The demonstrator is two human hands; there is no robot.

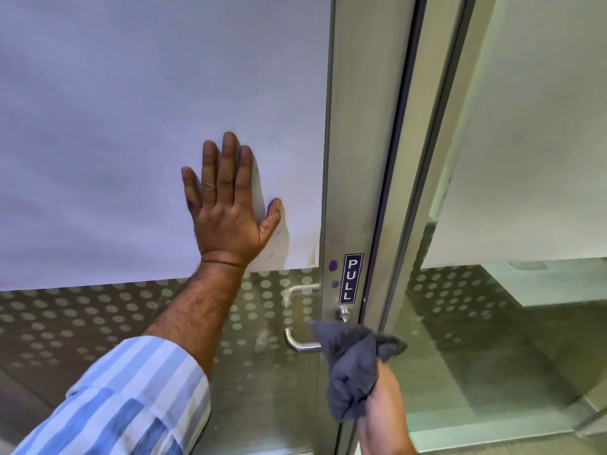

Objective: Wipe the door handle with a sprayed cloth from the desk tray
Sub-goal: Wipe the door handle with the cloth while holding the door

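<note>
Grey cloth [353, 366] bunched in right hand [382, 400] hides handle [300, 343] end; left hand [228, 208] flat

We see our left hand [226, 205] spread flat, fingers [226, 165] pointing up, thumb out to the right, forearm bare above a rolled striped sleeve [131, 399]. Our right hand [382, 399] reaches up from below, its grip closed around a bunched grey cloth [353, 362].

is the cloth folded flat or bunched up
Bunched up: the grey cloth is crumpled in the right hand, loose corners sticking out, pressed over the door handle.
</note>
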